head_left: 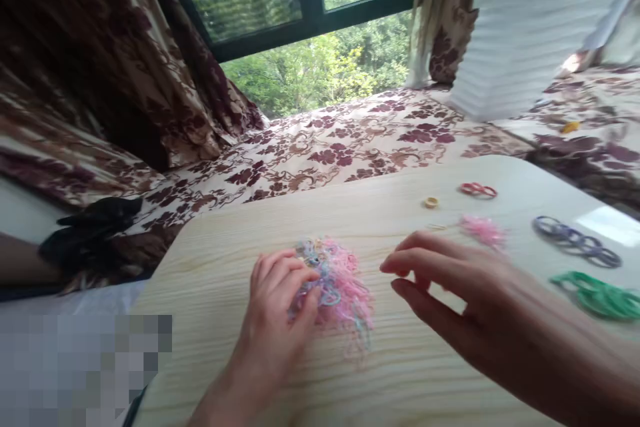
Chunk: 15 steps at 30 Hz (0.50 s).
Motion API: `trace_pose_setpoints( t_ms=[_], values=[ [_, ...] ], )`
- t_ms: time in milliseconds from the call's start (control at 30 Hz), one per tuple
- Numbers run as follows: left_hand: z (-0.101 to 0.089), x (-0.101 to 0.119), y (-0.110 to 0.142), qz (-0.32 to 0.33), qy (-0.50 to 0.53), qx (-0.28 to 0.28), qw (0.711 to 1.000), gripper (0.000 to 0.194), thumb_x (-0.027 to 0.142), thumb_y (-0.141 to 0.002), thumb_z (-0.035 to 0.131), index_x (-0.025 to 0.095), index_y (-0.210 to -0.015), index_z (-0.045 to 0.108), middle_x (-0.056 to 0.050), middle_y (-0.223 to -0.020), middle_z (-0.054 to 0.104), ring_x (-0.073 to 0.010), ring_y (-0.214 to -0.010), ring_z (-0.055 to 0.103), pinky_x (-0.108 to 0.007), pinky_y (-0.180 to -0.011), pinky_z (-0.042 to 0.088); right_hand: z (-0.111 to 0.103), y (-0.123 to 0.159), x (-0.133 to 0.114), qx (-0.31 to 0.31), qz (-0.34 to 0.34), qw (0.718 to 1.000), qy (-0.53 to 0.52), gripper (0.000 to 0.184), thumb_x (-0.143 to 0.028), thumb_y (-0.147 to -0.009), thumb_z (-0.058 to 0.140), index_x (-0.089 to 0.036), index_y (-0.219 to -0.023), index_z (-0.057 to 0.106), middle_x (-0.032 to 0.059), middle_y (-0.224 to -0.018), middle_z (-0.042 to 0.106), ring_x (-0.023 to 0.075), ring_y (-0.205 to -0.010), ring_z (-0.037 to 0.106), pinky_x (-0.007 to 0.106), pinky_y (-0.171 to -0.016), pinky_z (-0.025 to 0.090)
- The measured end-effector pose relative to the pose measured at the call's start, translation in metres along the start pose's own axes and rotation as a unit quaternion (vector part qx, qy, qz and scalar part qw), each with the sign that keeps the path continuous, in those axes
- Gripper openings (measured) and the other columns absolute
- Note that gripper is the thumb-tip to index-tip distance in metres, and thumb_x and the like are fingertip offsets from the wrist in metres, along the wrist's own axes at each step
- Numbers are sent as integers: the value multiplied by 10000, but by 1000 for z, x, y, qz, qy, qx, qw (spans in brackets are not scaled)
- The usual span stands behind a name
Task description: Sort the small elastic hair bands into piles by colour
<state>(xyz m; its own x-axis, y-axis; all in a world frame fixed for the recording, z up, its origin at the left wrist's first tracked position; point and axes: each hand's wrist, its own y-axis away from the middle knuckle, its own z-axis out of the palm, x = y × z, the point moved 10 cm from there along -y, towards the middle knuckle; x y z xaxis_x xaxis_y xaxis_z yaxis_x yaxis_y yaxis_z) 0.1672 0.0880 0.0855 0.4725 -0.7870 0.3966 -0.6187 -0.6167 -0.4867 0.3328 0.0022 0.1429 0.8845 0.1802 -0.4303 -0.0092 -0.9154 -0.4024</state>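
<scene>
A tangled heap of small thin elastic bands (336, 283), mostly pink with some blue and yellow, lies on a pale wooden table (400, 373). My left hand (277, 310) rests on the heap's left side, its fingers curled and pressing into the bands. My right hand (453, 287) hovers just right of the heap with the fingers stretched toward it and nothing held. Sorted groups lie to the right: a pink clump (484, 230), red bands (479, 189), one yellow band (431, 201), purple bands (575, 240) and green bands (600, 295).
Behind the table runs a floral-patterned cushion seat (350, 147) below a window with green trees outside. Floral curtains (100, 47) hang at left. A black cloth object (95, 220) lies at the left. A white striped object (520, 33) stands at upper right.
</scene>
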Motion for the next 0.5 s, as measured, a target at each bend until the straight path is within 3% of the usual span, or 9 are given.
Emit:
trace_pose_setpoints(
  t_ms=[67,167,500],
  values=[
    [0,2,-1,-7,-6,-8,1000,126,148,-885,550,218,-926,645,-38,-944,661,-242,-1123,543,-515,-1049,410,32,-7,-6,-9,-20,998,-67,181,-206,-939,475,-231,-903,651,25,-801,656,101,-584,593,214,-523,471],
    [-3,7,-1,-7,-15,-5,1000,152,116,-876,550,217,-936,646,-36,-931,656,-242,-1127,546,-527,-1064,400,58,-3,2,-5,-16,994,-112,185,-159,-932,450,-210,-893,623,25,-785,638,98,-581,586,211,-519,465],
    [-1,19,0,25,-33,-43,998,182,90,-840,583,217,-948,655,-43,-964,643,-260,-1169,527,-567,-1090,362,82,12,7,-75,-55,992,-89,234,-201,-942,440,-219,-806,630,21,-712,636,102,-556,613,189,-488,451]
  ],
)
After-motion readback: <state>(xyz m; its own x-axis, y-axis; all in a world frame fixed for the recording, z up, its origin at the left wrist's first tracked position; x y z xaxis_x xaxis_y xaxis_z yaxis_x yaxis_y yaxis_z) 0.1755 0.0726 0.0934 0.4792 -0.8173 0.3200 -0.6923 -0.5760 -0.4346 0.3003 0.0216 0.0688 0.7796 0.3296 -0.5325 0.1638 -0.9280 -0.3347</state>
